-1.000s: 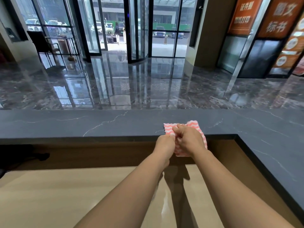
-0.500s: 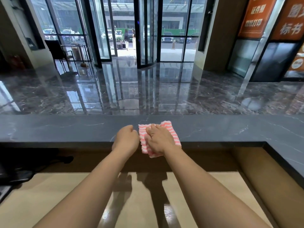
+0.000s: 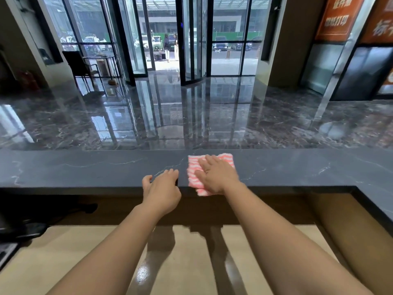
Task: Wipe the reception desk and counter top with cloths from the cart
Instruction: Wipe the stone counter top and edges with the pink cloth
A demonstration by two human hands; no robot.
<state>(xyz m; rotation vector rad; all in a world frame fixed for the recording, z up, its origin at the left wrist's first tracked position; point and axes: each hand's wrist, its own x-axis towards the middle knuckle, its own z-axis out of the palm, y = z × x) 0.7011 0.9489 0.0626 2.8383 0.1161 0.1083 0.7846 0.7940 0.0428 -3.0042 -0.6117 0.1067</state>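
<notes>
on the dark counter top (image 3: 85,169), right of centre, your pink-and-white striped cloth (image 3: 193,167) lies flat as a small square pad. 1 corner droops past the near edge. your right hand (image 3: 217,175) sits on it palm down, fingers straight and spread, pressing rather than gripping. that spreads load over the pad so it drags evenly. your left hand (image 3: 162,189) is just beside the cloth but apart from it, holding nothing, fingers loosely bent with the tips on the stone at the near edge. it reads as a brace while you lean in. since the cloth sits at the near edge, i'd judge you're working this front strip, with a long run of counter to the left and the return on the right to cover. the lower desk (image 3: 85,252), below and between your 2 forearms, is the other surface to do. cart not in view.
</notes>
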